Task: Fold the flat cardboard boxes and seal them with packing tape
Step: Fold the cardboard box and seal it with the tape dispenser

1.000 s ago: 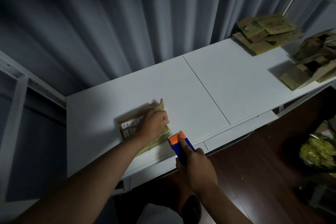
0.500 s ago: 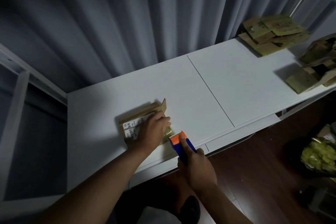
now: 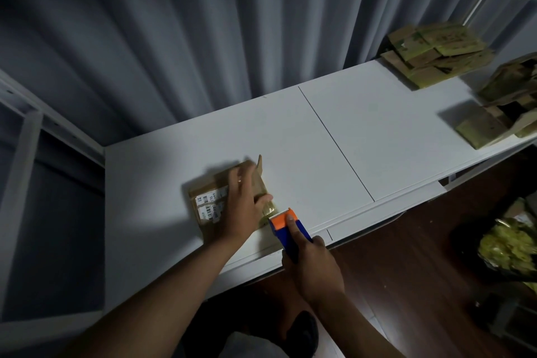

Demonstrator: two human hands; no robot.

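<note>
left hand (image 3: 242, 206) slid up, flat on box (image 3: 229, 197); right hand (image 3: 312, 263) grips tape dispenser (image 3: 286, 228) at 5 o'clock; sealing underway, stacks (image 3: 436, 58) at 2 o'clock remain

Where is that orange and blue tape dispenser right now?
The tape dispenser is in the right hand, at the table's near edge, its orange head against the cardboard box under the left hand.

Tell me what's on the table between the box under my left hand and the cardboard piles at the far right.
Nothing in the head view: between the box and the cardboard piles the white table is bare, crossed only by a thin seam.
</note>
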